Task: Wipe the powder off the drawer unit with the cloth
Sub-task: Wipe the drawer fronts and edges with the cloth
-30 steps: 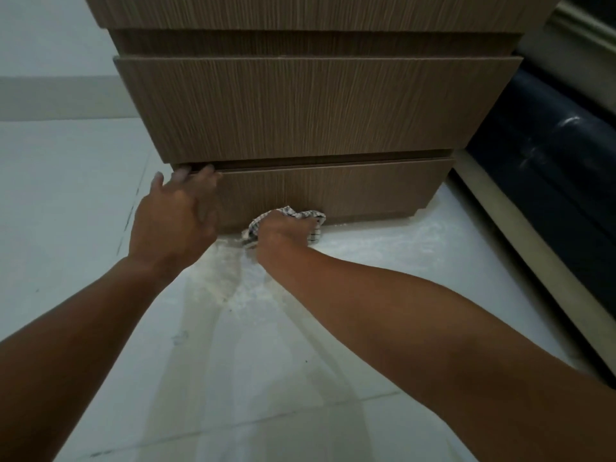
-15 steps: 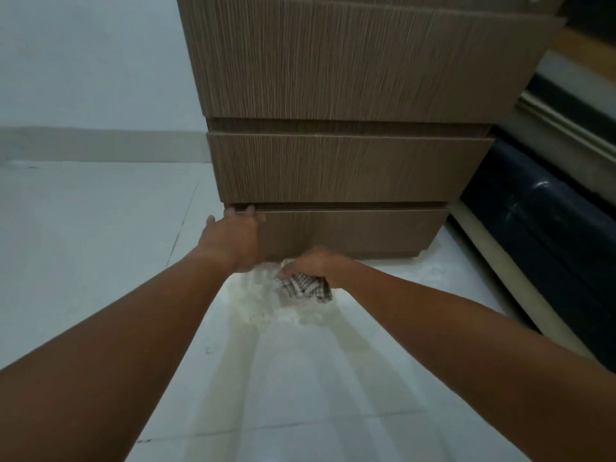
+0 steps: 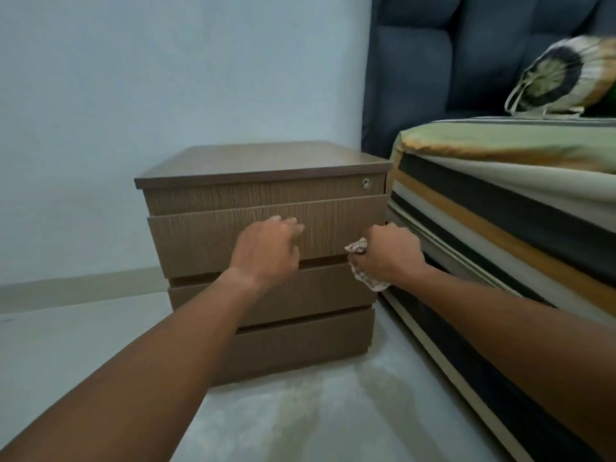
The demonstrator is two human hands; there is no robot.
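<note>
A brown wood-grain drawer unit (image 3: 206, 235) with three drawer fronts and a small lock near its top right stands on the pale floor. My left hand (image 3: 266, 251) hovers in front of the top drawer's lower edge, fingers loosely curled, holding nothing. My right hand (image 3: 391, 253) is at the unit's right edge, level with the gap between the top and middle drawers, closed around a crumpled checked cloth (image 3: 365, 276) that sticks out above and below the fist. Faint white powder (image 3: 300, 395) smears the floor in front of the unit.
A bed with a striped sheet (image 3: 500, 208) stands close against the unit's right side, with a dark blue padded headboard (image 3: 433, 68) behind it and a patterned bolster (image 3: 563, 78) on top. A pale blue wall (image 3: 133, 78) is behind the unit.
Both hands have risen from the bottom drawer and the powdery floor to the top drawer's height. The right hand with the cloth moved to the unit's right edge. The view lifted, showing the unit's top.
</note>
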